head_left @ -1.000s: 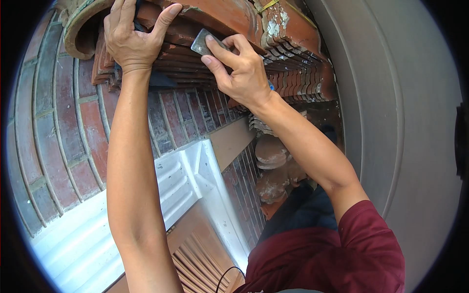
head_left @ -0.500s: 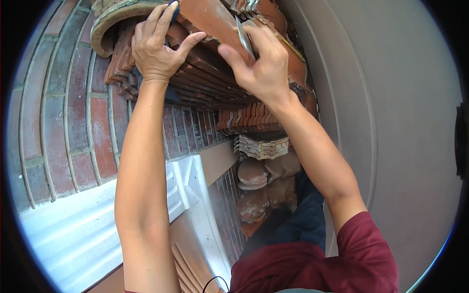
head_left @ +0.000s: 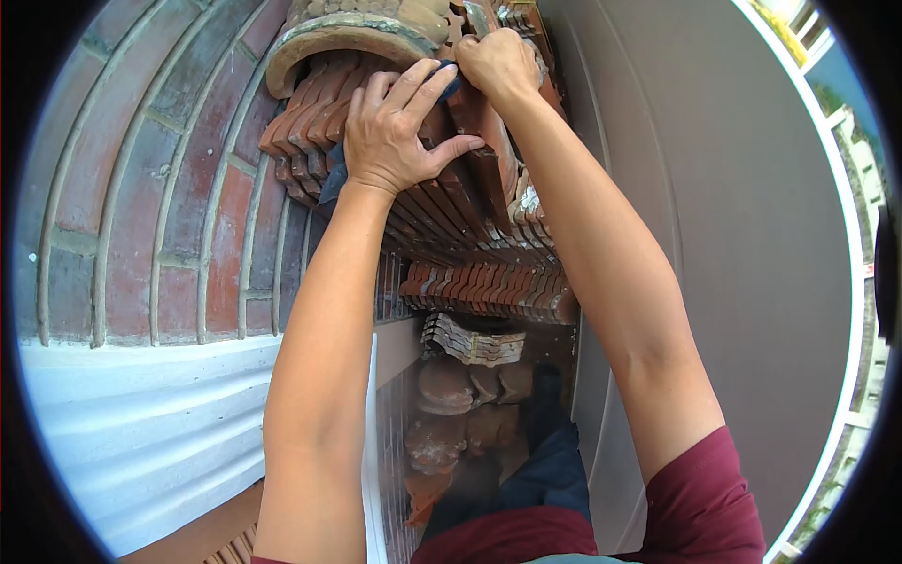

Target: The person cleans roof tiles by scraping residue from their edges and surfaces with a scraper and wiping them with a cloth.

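Note:
Stacked terracotta roof tiles (head_left: 442, 211) stand on edge in front of me. My left hand (head_left: 395, 136) rests over the tiles, its fingers stretched and its thumb spread along a tile. Dark blue material (head_left: 451, 83) shows at its fingertips, and a similar dark blue piece (head_left: 334, 174) hangs beside the wrist. Farther right, my right hand (head_left: 500, 64) is closed like a fist at the upper end of a tilted tile (head_left: 489, 132). What its fingers hold is hidden; the metal blade seen earlier does not show.
A curved ridge tile (head_left: 362, 38) lies at the top left by the brick wall (head_left: 178, 216). Lower down are more tile rows (head_left: 489, 289) and rounded tiles (head_left: 446, 385). A white ledge (head_left: 160, 404) is at left, a grey panel (head_left: 723, 235) at right.
The view has shifted, so the hands sit farther right in the picture. The right hand has moved up and closed more, and its metal blade is out of sight. The tile between the hands stands steeper.

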Tool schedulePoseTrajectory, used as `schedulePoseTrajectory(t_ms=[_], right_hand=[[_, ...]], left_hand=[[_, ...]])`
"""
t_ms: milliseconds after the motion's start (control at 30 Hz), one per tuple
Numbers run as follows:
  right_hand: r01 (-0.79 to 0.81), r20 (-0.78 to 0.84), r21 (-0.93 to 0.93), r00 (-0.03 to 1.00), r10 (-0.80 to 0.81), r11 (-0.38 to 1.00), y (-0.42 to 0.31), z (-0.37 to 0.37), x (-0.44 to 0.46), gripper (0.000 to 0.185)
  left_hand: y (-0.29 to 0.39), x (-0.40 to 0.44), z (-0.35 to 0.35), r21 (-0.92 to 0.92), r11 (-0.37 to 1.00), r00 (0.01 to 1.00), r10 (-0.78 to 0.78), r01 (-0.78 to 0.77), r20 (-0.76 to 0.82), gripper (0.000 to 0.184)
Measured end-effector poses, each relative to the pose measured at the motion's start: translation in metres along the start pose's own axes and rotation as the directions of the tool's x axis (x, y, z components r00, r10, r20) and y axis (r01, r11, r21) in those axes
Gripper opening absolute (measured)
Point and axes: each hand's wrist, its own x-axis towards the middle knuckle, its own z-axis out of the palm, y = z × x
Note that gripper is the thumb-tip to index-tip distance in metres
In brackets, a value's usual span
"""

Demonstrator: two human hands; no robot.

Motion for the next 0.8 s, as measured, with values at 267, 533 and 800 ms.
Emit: schedulePoseTrajectory(t_ms=[267,533,800], right_hand=[[-0.042,0.007,-0.082,0.999,0.043,0.996,-0.018,-0.004,-0.006,0.041],[0.017,0.0,-0.097,1.0,-0.017,0.995,-0.006,0.004,-0.006,0.047],[0.039,-0.037,-0.03,0.998,-0.04,0.999,0.003,0.018,0.002,0.048]], left_hand=[[-0.001,-0.002,-0.006,-0.057,0.998,1.0,-0.019,0.019,0.007,0.059],[0.012,-0.017,-0.001,-0.298,0.932,0.931,-0.28,0.205,-0.235,0.028],[0.122,-0.099,0.008,-0.389,0.756,0.704,-0.644,0.527,-0.3,0.026]])
